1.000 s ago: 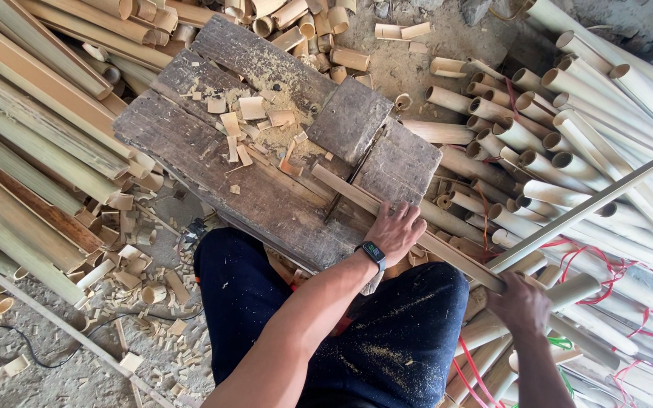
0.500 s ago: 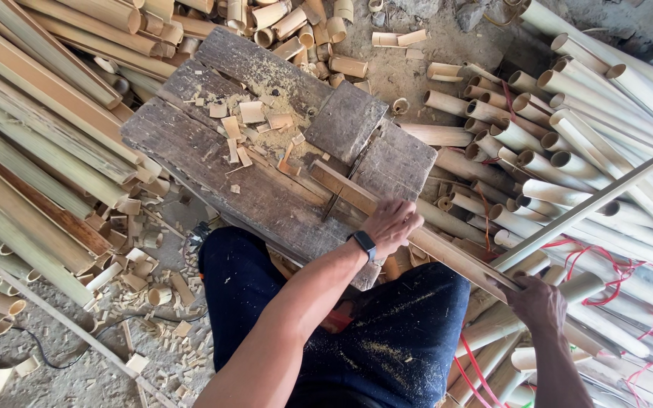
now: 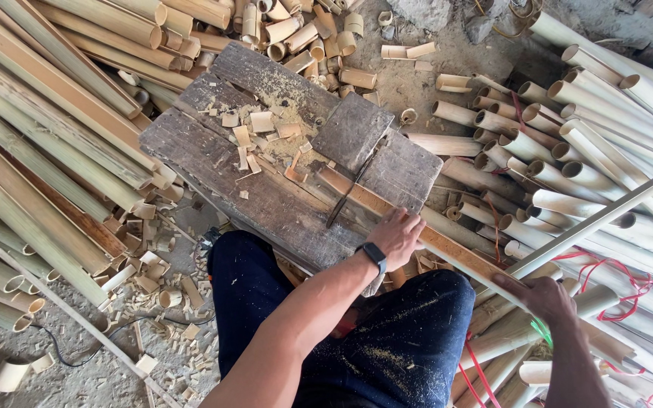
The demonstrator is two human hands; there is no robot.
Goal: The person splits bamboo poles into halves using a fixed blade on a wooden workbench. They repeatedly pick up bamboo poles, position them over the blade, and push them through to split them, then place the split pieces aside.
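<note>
My left hand (image 3: pixel 396 236), with a black watch on the wrist, presses down on a brown bamboo strip (image 3: pixel 357 195). The strip lies slanted across the near right corner of a worn wooden bench (image 3: pixel 213 140). A dark metal blade (image 3: pixel 348 198) sticks out of the bench just beyond my fingers. Over a pile of bamboo at the lower right, my right hand (image 3: pixel 542 296) grips the near end of a long pale bamboo slat (image 3: pixel 606 211), which runs up to the right. Small bamboo chips (image 3: pixel 258 128) lie on the bench top.
Long split bamboo poles (image 3: pixel 47 121) are stacked on the left. Pale bamboo tubes (image 3: pixel 568 143) tied with red string are piled on the right. Short cut rings litter the ground beyond the bench and at the lower left. My knees in dark trousers (image 3: pixel 402 340) sit under the bench's near edge.
My right hand has drifted a little to the right with the pale slat. My left hand stays on the brown strip. The view has shifted slightly.
</note>
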